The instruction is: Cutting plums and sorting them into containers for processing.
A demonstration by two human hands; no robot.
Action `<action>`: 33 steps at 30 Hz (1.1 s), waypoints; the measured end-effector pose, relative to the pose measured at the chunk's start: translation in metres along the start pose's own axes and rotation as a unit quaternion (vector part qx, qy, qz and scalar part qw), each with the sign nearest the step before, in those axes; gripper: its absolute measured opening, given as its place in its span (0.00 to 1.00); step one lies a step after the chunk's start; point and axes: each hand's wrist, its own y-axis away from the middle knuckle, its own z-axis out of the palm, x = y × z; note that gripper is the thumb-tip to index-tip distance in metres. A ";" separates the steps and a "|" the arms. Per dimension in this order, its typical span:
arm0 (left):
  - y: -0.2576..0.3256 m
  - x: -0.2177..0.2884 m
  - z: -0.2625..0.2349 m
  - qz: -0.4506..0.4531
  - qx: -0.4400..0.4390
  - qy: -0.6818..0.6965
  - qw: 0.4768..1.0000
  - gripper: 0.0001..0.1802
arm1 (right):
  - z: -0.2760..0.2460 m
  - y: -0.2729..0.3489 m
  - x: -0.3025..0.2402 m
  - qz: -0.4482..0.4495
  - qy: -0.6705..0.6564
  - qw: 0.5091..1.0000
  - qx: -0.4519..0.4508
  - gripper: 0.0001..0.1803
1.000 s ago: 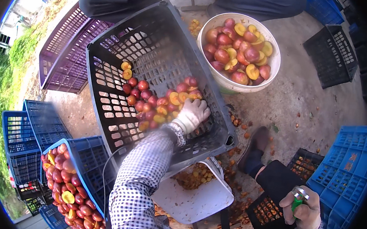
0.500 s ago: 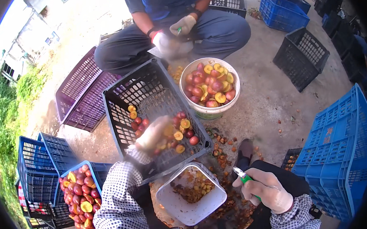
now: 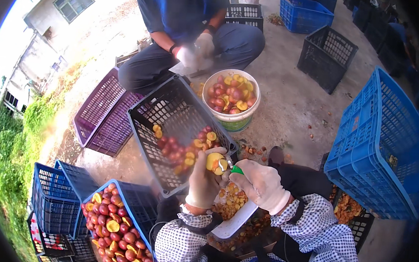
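Note:
My left hand [image 3: 202, 183], in a whitish glove, is closed on a halved plum [image 3: 213, 162] with its yellow flesh showing. My gloved right hand [image 3: 264, 185] grips a small green-handled tool [image 3: 237, 170], whose shiny metal end is against the cut flesh. Just beneath both hands is a white plastic tub [image 3: 237, 223] with yellow scraps in it. Beyond my left hand a dark slatted crate [image 3: 153, 172] holds red whole plums and yellow cut halves. At lower left, a blue crate [image 3: 124, 204] is heaped with red plums, some cut.
Across from me sits a person [image 3: 182, 10] with gloved hands together, beside a white bucket [image 3: 246, 115] of cut plums. Purple crates [image 3: 106, 115] stand left, stacked blue crates [image 3: 351, 137] right, and a black crate [image 3: 318, 61] farther back. Fruit scraps litter the floor [image 3: 289, 118].
My left hand has come back from the dark crate with a plum half. The right hand has moved left, bringing the green-handled tool to it. The view has shifted.

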 end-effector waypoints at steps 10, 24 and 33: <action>0.002 -0.013 -0.012 0.074 0.043 -0.029 0.996 0.24 | 0.027 0.004 -0.005 0.004 0.163 0.986 -0.015 0.12; 0.000 -0.025 -0.029 0.125 0.114 -0.138 0.976 0.19 | 0.044 0.004 -0.011 -0.036 0.227 0.972 -0.054 0.13; 0.002 -0.019 -0.028 0.205 0.008 -0.381 0.902 0.22 | 0.012 -0.003 0.007 0.358 -0.399 0.789 -0.299 0.19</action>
